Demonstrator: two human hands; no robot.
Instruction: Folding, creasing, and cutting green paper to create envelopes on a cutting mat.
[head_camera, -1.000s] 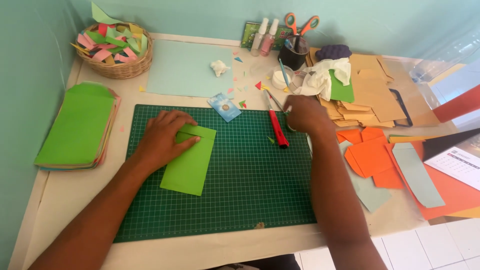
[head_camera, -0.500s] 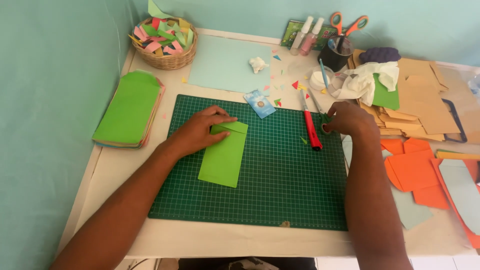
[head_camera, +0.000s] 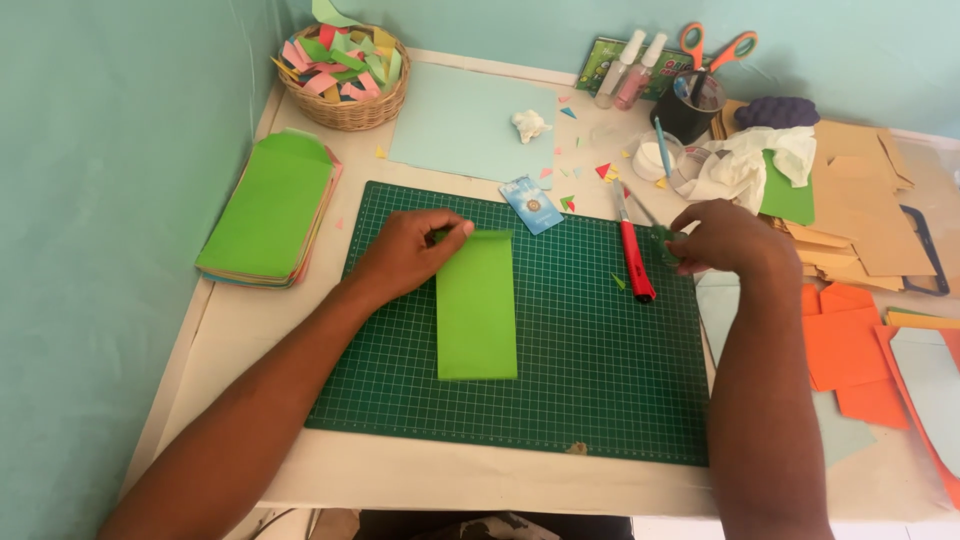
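- Left hand (head_camera: 410, 255) lies flat on the green paper (head_camera: 477, 305), fingers spread, pressing its top left corner down; not pinching.
- Green paper sits upright, long side up-down, on the cutting mat (head_camera: 560, 400), left of mat centre.
- Top edge of the paper looks folded over; the rest is flat with no cuts seen, so the work seems early, shaping and trimming likely left.
- Right hand (head_camera: 725, 240) at 3 o'clock from the paper, at the mat's right edge, fingers curled together near something small; can't tell what, or whether it's gripped.
- Red knife (head_camera: 633, 250) lies on the mat just left of the right hand, apart from it.
- Basket (head_camera: 345, 105) at 11 o'clock: full of coloured paper scraps.
- Dark cup (head_camera: 695, 110) at 1 o'clock: holds orange-handled scissors (head_camera: 715, 50).
- Small clear pot (head_camera: 655, 160) near it: blue stick poking out.
- Stack of green envelopes (head_camera: 270, 205) at 9 o'clock, off the mat.
- Orange paper pieces (head_camera: 850, 350) at 3 o'clock, well apart.
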